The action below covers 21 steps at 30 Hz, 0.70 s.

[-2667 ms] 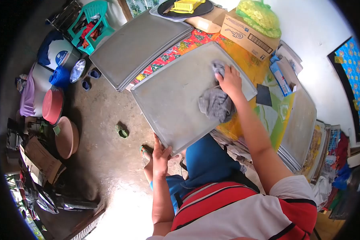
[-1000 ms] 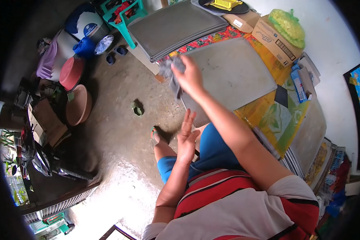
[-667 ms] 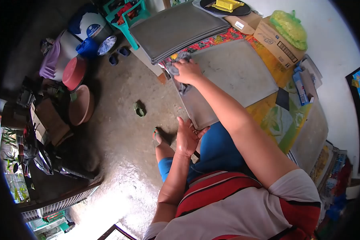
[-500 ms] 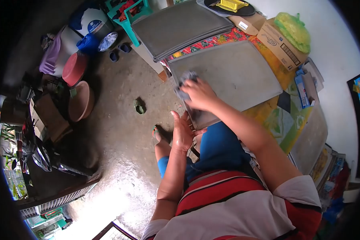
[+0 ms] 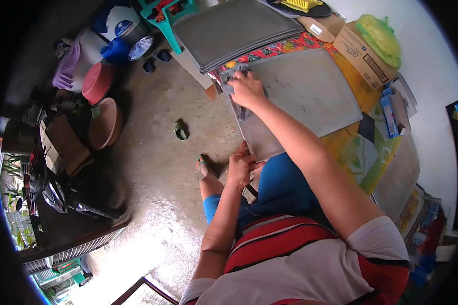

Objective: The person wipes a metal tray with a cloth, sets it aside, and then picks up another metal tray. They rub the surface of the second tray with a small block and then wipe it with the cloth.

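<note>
A grey, shallow rectangular tray lies flat on the table in front of me. My right hand presses a bunched grey cloth onto the tray's left side, towards its far corner. At the near left corner, my left hand grips the tray's edge, with some fingers hidden beneath or behind it. Faint dark marks show on the tray's surface. Just beyond it sits a stack of similar dark grey trays.
A patterned tablecloth covers the table. A cardboard box with a green plastic bag stands at the right, near a blue box. Basins, slippers and a motorcycle are on the left.
My right hand has slid the cloth away from me along the tray's left side. My left hand's thumb, raised before, has come down, and the fingers have closed at the tray's corner.
</note>
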{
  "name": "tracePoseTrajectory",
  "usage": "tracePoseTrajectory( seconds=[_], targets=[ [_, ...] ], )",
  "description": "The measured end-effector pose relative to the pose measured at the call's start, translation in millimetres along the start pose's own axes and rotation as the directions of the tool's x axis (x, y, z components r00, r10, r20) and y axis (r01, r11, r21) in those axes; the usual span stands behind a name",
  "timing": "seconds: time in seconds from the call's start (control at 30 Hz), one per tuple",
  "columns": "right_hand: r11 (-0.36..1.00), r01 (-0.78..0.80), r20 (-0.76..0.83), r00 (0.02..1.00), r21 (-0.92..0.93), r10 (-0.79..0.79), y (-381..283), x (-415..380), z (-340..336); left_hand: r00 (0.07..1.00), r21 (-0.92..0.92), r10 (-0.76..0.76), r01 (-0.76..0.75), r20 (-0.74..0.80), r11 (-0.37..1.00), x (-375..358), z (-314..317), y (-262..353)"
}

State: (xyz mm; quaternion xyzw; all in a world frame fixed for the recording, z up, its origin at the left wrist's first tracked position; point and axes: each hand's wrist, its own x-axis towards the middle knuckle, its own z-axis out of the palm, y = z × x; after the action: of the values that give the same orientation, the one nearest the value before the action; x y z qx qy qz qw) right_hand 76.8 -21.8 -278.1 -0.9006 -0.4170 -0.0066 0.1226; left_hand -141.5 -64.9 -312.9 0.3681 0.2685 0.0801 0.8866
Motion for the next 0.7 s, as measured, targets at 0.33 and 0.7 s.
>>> tracePoseTrajectory(
  seconds=[0.33,0.7],
  targets=[
    [0.968,0.242,-0.111,0.966,0.068,-0.233,22,-74,-2,0.993,-0.007,-0.115,0.115,0.026,0.993,13,-10,15],
    [0.928,0.252,0.002,0.965,0.273,-0.263,-4,-188,-25,0.953,-0.219,-0.210,0.257,0.219,0.941,32,-4,44]
  ],
)
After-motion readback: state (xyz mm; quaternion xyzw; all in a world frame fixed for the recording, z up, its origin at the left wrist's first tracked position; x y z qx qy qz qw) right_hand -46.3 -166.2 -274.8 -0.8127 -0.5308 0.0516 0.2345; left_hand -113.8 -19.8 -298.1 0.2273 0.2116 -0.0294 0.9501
